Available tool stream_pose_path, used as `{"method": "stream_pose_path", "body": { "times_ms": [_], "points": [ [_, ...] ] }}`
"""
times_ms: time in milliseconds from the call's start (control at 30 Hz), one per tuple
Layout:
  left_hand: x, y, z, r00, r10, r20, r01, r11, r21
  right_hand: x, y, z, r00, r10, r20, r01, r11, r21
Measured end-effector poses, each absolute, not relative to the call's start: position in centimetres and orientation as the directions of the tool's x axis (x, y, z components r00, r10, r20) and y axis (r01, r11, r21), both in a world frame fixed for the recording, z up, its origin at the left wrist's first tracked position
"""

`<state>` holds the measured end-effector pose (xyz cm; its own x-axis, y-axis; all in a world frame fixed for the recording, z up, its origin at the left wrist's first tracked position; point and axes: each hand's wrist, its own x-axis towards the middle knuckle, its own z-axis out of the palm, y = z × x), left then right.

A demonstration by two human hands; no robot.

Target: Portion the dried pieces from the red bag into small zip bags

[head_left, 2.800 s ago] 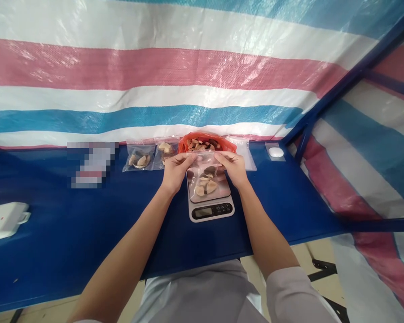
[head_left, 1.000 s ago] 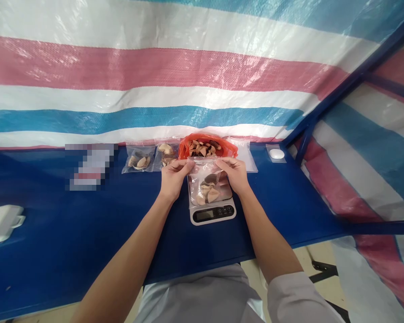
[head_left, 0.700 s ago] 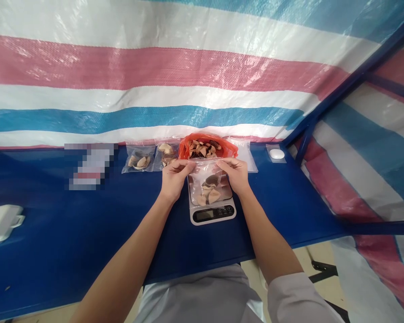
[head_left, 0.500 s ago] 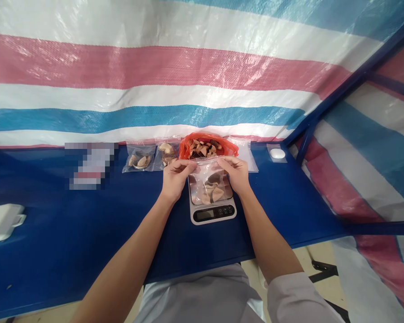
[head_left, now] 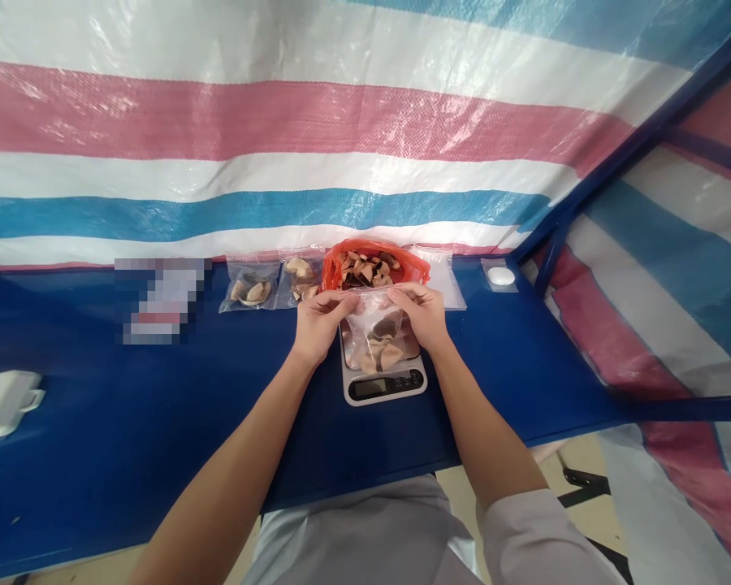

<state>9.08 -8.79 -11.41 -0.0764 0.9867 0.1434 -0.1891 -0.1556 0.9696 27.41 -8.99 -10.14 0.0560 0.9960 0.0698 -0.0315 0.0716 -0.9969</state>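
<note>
Over a white kitchen scale (head_left: 378,398), a clear zip bag (head_left: 374,329) hangs from both hands, with several pale and dark dried slices (head_left: 390,355) at its bottom. My left hand (head_left: 317,325) pinches the top edge at its left side. At the right side of the same edge, my right hand (head_left: 423,315) has its fingers closed on the plastic. The bag covers most of the scale's plate; the scale's display and buttons show below it. Just behind my hands sits an orange-red plastic bag (head_left: 411,268), its mouth wide, full of similar slices.
Two filled zip bags, a left one (head_left: 249,288) and one partly behind my left hand (head_left: 298,272), lie on the blue table (head_left: 176,422). Flat clear bags (head_left: 451,284) and a small white oval object (head_left: 500,276) lie right. A white power strip (head_left: 3,402) sits far left.
The hands have drawn slightly closer together, and the zip bag's bottom now hangs a little lower, nearer the scale's buttons. Both hands keep their hold on its top edge.
</note>
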Motion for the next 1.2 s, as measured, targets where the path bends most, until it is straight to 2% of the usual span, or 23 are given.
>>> {"method": "stream_pose_path", "body": {
  "times_ms": [267,667,967,1200],
  "points": [
    [9.00,-8.77,-11.65,-0.090,0.983,0.160,-0.186,-0.174,0.967,27.54,-8.94,-10.18,-0.025,0.994,0.103,-0.047,0.102,-0.994],
    [8.77,-8.83,-11.73,-0.030,0.981,0.194,-0.196,-0.196,0.961,27.57,-9.07,-9.85,-0.024,0.994,0.111,-0.136,0.106,-0.985],
    [8.53,-8.53,-11.83,-0.083,0.975,0.208,-0.083,-0.215,0.973,28.04,-8.81,-10.12,-0.007,0.989,0.145,-0.059,0.144,-0.988],
    [8.80,-9.01,-11.54,-0.049,0.972,0.229,-0.020,-0.230,0.973,27.75,-8.87,-10.46,-0.021,0.986,0.166,-0.119,0.163,-0.979]
  ]
}}
